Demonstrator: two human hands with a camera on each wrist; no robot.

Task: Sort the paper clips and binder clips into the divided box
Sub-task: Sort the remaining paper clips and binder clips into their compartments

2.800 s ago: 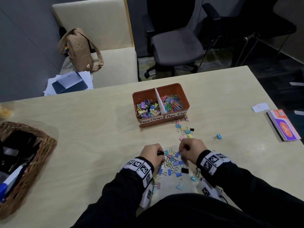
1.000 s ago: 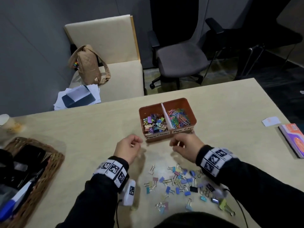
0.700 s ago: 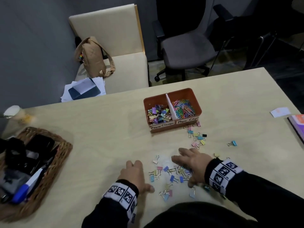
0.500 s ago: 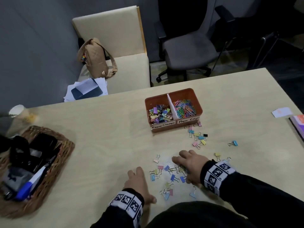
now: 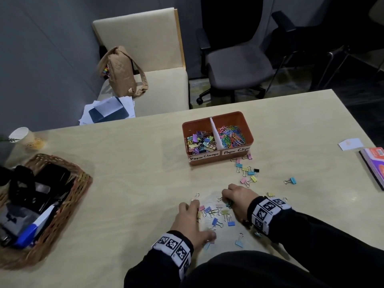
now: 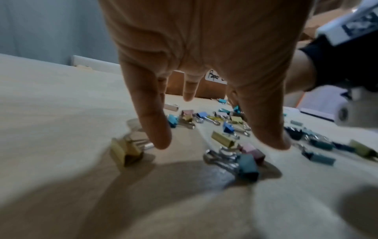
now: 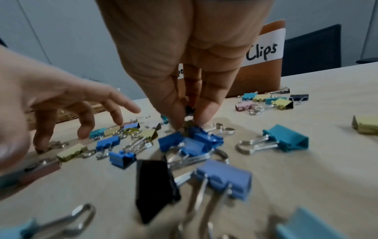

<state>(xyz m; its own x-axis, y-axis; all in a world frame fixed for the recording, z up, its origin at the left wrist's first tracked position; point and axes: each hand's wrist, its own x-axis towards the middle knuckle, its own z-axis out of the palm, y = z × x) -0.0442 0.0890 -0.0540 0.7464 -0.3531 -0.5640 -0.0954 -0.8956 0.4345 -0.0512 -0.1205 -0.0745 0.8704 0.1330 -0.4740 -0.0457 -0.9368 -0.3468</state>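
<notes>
**Fingertips Back in the Clip Scatter**

Nearest, the small coloured steel binder clips [image 5: 216, 215] litter the pale wooden surface [image 5: 124, 173]: light, stiff, slippery-looped, probably best pinched by their folded bodies. The left hand [image 5: 190, 219] spreads relaxed, fingertips down. The right hand [image 5: 239, 197] pinches a dark clip. A second ago both hovered by the orange divided plastic box [image 5: 217, 157] at twelve o'clock.

Dim room, blurred wide-angle wrist views

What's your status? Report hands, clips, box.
Left hand open, fingers spread over loose binder clips. Right hand pinching a binder clip from the pile. Divided box ahead, nothing blocking.
</notes>
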